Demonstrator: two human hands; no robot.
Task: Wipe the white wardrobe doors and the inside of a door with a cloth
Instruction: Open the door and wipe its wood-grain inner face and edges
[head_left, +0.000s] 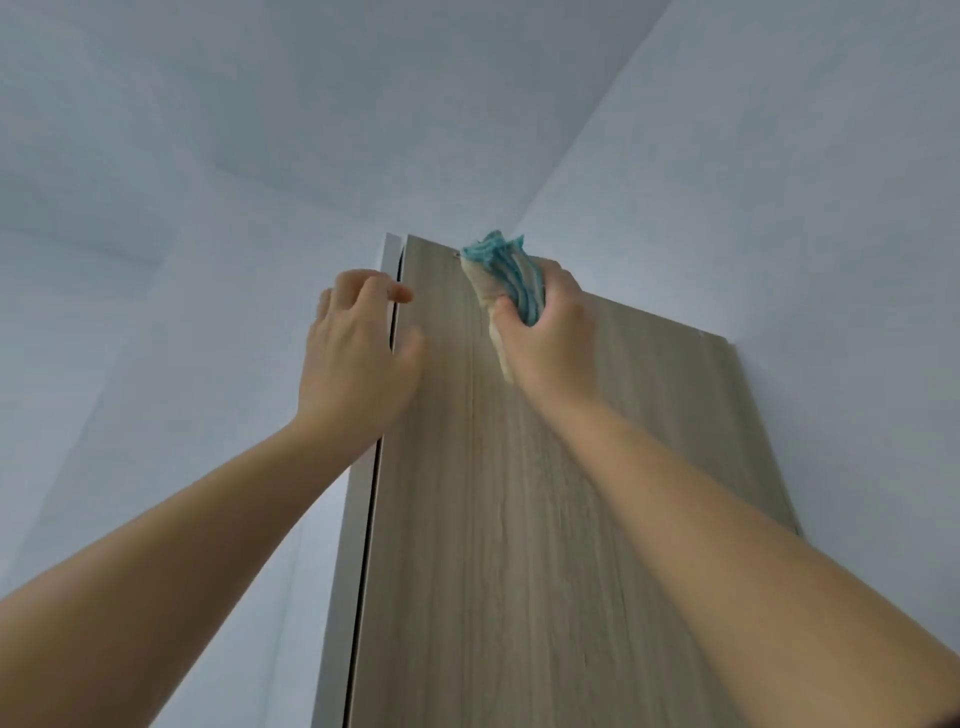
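Observation:
I look up at a tall wardrobe panel with a wood-grain face (545, 493); its white door edge (358, 519) runs along the left side. My right hand (545, 332) grips a bunched blue and beige cloth (506, 275) and presses it against the wood-grain face close to the top edge. My left hand (358, 353) rests on the white edge near the top, fingers curled round it and thumb on the wood-grain side.
White walls (779, 208) meet in a corner right behind the panel's top. The ceiling (311, 104) is close above. A dark gap (371, 499) runs down between the white edge and the wood-grain face.

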